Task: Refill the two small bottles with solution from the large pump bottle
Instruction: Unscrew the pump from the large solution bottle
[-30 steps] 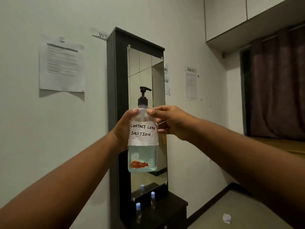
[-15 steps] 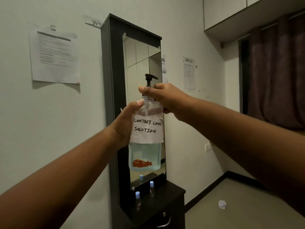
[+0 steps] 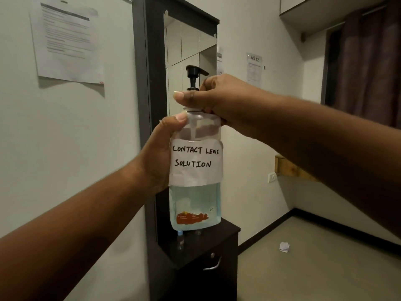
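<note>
We hold the pump bottle [image 3: 195, 170] up in our left hand [image 3: 160, 157], its grip wrapped around the body; our right hand [image 3: 217, 98] pinches the collar. The small bottles [image 3: 180, 237] wait on the counter [image 3: 217, 240], apparently unfilled.

Likely a bedroom: dressing mirror [image 3: 191, 51], dark cabinet [image 3: 217, 257], curtain [image 3: 368, 61].

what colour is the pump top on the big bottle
Black. The pump top shows best in the head view, above the right hand gripping the neck.
</note>
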